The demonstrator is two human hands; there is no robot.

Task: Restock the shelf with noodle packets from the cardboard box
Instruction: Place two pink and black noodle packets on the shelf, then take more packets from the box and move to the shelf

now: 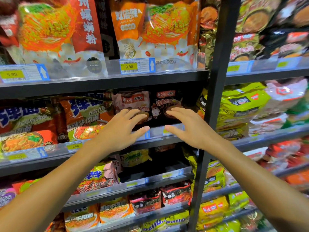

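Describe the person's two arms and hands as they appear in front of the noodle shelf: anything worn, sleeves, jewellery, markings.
Both forearms are bare as far as the view shows; no sleeve is visible. The left hand and right hand wear no gloves, and no ring, watch, bracelet or marking shows on either hand or wrist. Fingernails look short and unpainted.

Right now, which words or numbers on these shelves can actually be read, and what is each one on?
"9.90": yellow price tag, top shelf rail, middle.
"9.90": left price tag, same rail.
"3.00": price tag, middle shelf rail.
"DOUBLY SPICY": orange noodle packet, top shelf.
"CLASSIC": round black badge.
Other tags and packet print: too blurred.
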